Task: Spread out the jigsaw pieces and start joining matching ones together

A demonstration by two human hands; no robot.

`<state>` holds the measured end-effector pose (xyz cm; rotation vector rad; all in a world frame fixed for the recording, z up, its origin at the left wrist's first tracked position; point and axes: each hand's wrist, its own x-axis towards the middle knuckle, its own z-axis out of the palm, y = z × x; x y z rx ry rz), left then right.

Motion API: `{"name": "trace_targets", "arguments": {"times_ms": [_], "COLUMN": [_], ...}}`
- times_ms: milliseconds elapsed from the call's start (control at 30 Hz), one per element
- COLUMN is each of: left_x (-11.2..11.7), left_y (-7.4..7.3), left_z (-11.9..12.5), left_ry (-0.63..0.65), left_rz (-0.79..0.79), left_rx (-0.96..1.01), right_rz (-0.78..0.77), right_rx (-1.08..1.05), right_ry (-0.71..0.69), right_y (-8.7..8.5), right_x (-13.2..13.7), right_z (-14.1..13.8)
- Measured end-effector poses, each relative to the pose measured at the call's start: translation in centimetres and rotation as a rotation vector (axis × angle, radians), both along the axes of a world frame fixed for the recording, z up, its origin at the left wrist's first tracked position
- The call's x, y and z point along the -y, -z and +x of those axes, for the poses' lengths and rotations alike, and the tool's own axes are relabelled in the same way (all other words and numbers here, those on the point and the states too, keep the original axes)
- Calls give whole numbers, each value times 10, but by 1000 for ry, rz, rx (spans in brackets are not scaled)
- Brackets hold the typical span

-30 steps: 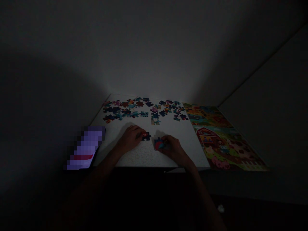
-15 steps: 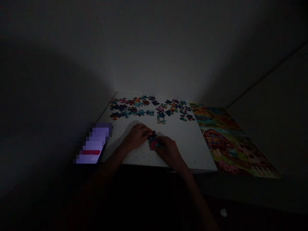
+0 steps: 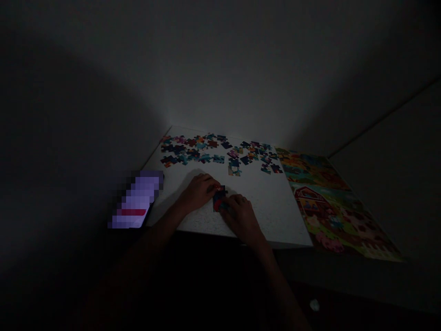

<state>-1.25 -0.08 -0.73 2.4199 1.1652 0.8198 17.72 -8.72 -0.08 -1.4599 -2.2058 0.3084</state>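
Two dark jigsaw puzzle pieces (image 3: 218,200) with red and blue parts lie together on the white tabletop, near its front. My left hand (image 3: 199,191) is closed, its fingertips pinching the upper piece at its left edge. From the right, my right hand (image 3: 242,214) has its fingers pressed together on the lower piece and covers part of it. In the dim light, I cannot tell whether the two pieces are fully locked. Beyond my hands, several loose puzzle pieces (image 3: 191,154) are spread in a band along the back of the table.
A lit phone or tablet (image 3: 136,197), its screen blurred, lies by the table's left edge. Along the right side are colourful picture sheets (image 3: 339,216) with a farm scene. A pale wall (image 3: 223,82) rises behind the table (image 3: 275,220). A small white object (image 3: 314,305) lies low right.
The lower piece has shifted against the upper one, and the two look more in line. My right fingers have moved slightly on it. The whole view has shifted a little.
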Motion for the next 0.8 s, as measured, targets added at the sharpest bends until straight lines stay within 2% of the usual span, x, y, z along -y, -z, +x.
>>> {"name": "trace_targets", "arguments": {"times_ms": [367,633,800], "left_x": [0,0,1], "left_y": [1,4,0], "left_z": [0,1,3], "left_ry": [-8,-10,-24], "left_rz": [-23,22,34], "left_rx": [-4,21,23], "right_rz": [13,44,78], "right_rx": [34,36,73], "right_ry": [-21,-7,-7], "right_y": [-2,0,0], "right_x": [1,-1,0], "right_z": [-3,-4,-5]}}
